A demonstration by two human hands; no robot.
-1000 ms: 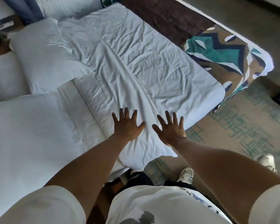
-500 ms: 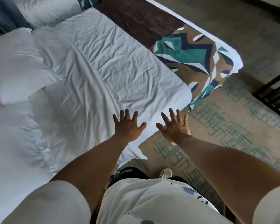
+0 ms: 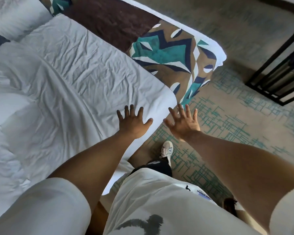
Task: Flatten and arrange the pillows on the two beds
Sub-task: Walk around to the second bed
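Both our left hand (image 3: 132,123) and right hand (image 3: 182,122) were spread and empty near the crumpled white bed sheet's (image 3: 71,68) edge, its plump white pillows (image 3: 15,12) far behind, so they risked staying unflattened.

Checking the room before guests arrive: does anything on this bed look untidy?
Yes. The white duvet is creased all over, with a long ridge running diagonally across it. The patterned bed runner at the foot lies flat.
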